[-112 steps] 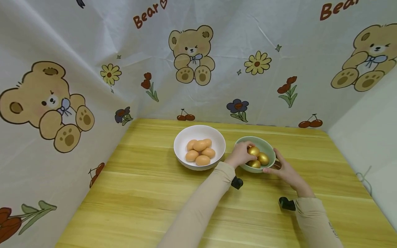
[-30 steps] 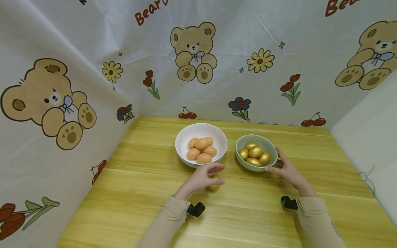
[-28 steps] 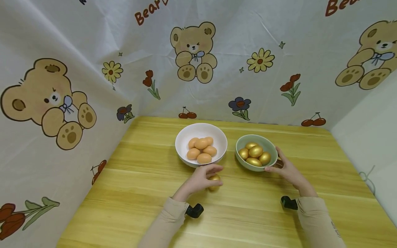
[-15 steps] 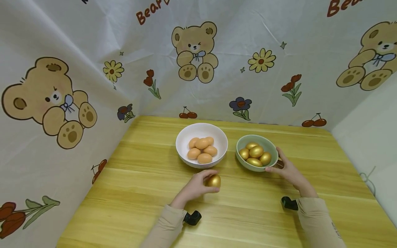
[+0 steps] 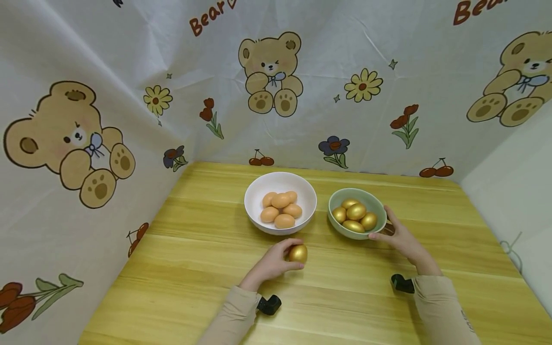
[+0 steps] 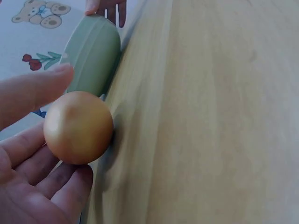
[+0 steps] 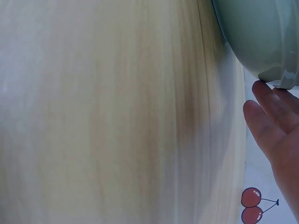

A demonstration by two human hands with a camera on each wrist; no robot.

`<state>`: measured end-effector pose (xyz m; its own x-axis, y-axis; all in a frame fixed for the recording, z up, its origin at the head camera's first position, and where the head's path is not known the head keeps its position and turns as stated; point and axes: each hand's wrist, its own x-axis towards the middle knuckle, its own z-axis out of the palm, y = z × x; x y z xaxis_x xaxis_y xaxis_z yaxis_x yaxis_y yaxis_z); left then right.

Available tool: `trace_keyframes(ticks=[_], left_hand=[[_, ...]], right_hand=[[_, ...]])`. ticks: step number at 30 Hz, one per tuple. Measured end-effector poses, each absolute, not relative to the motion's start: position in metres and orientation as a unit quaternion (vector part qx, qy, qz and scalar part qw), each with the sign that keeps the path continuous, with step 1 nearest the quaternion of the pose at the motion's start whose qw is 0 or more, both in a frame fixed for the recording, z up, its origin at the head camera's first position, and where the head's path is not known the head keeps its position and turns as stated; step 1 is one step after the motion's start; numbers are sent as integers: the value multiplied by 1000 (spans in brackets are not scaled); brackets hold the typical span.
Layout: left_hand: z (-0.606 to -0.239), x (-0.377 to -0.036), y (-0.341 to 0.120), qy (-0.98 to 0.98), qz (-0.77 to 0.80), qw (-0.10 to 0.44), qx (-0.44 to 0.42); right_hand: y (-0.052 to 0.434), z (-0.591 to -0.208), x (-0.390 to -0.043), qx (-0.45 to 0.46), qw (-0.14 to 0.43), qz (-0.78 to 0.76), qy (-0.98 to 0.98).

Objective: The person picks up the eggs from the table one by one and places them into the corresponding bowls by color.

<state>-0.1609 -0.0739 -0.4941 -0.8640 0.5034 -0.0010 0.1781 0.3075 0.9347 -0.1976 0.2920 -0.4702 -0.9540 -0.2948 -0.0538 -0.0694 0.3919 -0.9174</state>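
In the head view my left hand (image 5: 276,258) is low over the table in front of the white bowl. Its thumb and curved fingers hold a golden egg (image 5: 298,254) from both sides. The left wrist view shows the same golden egg (image 6: 78,127) close to the wood, fingertips against its lower side and the thumb beside it. My right hand (image 5: 403,237) rests against the outside of the green bowl (image 5: 353,236), thumb at the front and straight fingers along the right side. Several golden eggs (image 5: 355,211) lie in that bowl. In the right wrist view, fingertips touch the bowl's wall.
The white bowl (image 5: 280,231) stands left of the green one and contains several brown eggs (image 5: 281,200). Both sit towards the back of the wooden table (image 5: 207,230). A bear-printed cloth (image 5: 215,72) hangs behind and to the left. A pale cord (image 5: 513,251) lies at the right.
My left hand has left the green bowl and brought a golden egg to the table before the white bowl. Lately it shifted slightly nearer around the egg. My right hand stayed at the green bowl.
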Motion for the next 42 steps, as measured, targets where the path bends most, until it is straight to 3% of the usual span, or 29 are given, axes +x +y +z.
trace_keyframes(ticks=[19, 42], left_hand=[[-496, -165, -61, 853, 461, 99, 223], [-445, -206, -5, 810, 506, 96, 279]], right_hand=[[293, -471, -198, -110, 103, -540, 828], [293, -469, -196, -108, 103, -536, 831]])
